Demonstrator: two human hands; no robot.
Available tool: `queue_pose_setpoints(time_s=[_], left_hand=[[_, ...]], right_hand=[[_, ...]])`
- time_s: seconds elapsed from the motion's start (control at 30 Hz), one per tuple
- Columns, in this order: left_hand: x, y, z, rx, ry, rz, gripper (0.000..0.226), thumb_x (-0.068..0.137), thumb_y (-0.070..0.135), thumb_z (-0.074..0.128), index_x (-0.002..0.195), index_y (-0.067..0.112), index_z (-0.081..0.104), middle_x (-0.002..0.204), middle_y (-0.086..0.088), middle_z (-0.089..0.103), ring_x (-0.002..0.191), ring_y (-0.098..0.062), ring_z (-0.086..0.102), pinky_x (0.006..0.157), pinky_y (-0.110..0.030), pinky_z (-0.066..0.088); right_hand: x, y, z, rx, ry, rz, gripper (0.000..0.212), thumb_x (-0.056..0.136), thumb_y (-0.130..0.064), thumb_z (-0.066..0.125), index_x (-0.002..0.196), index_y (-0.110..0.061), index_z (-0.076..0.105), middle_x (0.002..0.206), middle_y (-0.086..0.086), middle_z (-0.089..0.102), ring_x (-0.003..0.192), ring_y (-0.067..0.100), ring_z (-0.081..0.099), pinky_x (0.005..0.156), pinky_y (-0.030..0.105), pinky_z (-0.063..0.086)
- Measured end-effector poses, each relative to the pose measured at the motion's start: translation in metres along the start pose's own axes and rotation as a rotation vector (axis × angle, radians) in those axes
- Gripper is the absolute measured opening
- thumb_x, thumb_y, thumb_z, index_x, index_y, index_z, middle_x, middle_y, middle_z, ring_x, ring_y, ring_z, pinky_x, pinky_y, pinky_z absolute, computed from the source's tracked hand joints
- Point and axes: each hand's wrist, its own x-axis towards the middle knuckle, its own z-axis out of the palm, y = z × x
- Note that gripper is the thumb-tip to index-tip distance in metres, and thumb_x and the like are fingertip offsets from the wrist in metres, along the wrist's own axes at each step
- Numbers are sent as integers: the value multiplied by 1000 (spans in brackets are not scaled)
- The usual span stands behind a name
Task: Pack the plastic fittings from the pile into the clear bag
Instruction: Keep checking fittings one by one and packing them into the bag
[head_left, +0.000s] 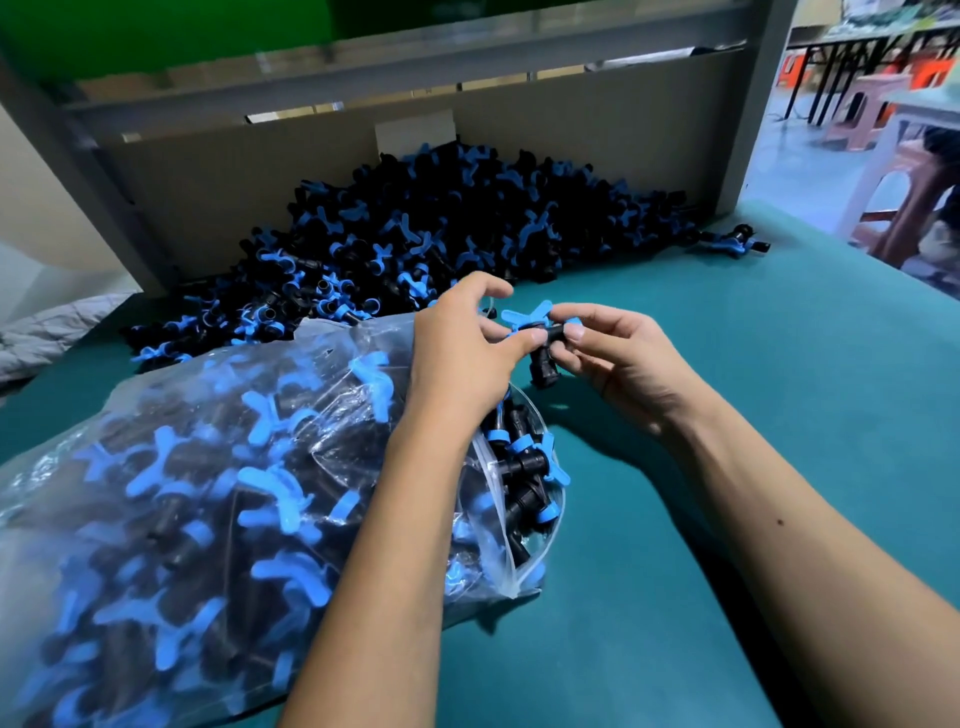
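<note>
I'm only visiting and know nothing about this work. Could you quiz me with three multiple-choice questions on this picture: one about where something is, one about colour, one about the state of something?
1. Where does the pile of fittings lie?
A. Against the cardboard wall at the back of the table
B. On the floor under a stool
C. Inside a green crate

2. What colours are the fittings?
A. Red and white
B. Black with blue handles
C. All yellow

3. What state is the clear bag in?
A. Empty and folded flat
B. Sealed and stacked on another bag
C. Nearly full, mouth open

Answers:
1. A, the heap rests on the green table against the cardboard wall.
2. B, as on the fitting that the left hand and right hand both pinch.
3. C, fittings crowd it and show at its open mouth.
</note>
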Motion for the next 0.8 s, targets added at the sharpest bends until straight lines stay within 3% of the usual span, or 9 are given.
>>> queue_pose_setpoints(time_s=[0.1, 0.2, 0.4, 0.57, 0.67, 0.8], left_hand=[[-1, 1, 1, -29, 16, -9, 46, 82, 37, 87, 117, 34, 58, 62, 13, 69, 52, 2, 57, 65, -27, 49], [-2, 1, 1, -33, 23, 2, 51, 80, 38, 88, 119, 31, 57, 62, 13, 71, 57, 0, 62, 69, -26, 50], [0, 1, 0, -64, 26, -24, 45, 82, 36, 87, 115, 31, 57, 66, 8, 73, 62, -4, 63, 65, -24, 46], [1, 3, -1, -103, 69, -47, 41, 84, 39, 85, 112, 32, 55, 72, 10, 75, 63, 0, 66, 61, -22, 45], [1, 3, 1, -98, 75, -55, 43, 82, 39, 86, 112, 32, 55, 72, 8, 75, 61, -3, 66, 60, -25, 45], [1, -1, 1, -63, 60, -52, 44, 82, 39, 87, 113, 30, 57, 68, 6, 73, 55, -1, 61, 56, -21, 43]], right_hand=[[-2, -1, 3, -153, 64, -48, 26, 71, -20, 82, 95, -14, 75, 92, 10, 71, 81, 16, 68, 58, 21, 52], [-3, 5, 8, -220, 50, -47, 18, 71, -22, 85, 87, -17, 76, 88, 7, 73, 81, 13, 68, 57, 21, 50], [-3, 8, 8, -42, 76, -33, 28, 71, -25, 86, 93, -9, 77, 87, 11, 72, 70, 17, 66, 63, 28, 57], [1, 2, -3, 144, 228, -81, 18, 74, -20, 80, 88, -9, 77, 75, 5, 64, 63, 11, 55, 60, 17, 50], [1, 4, 1, 146, 162, -74, 26, 73, -15, 80, 95, -5, 74, 79, 7, 69, 61, 10, 60, 56, 18, 52], [-1, 16, 16, 67, -4, -71, 24, 69, -13, 85, 90, -7, 75, 85, 9, 72, 74, 18, 67, 67, 28, 56]])
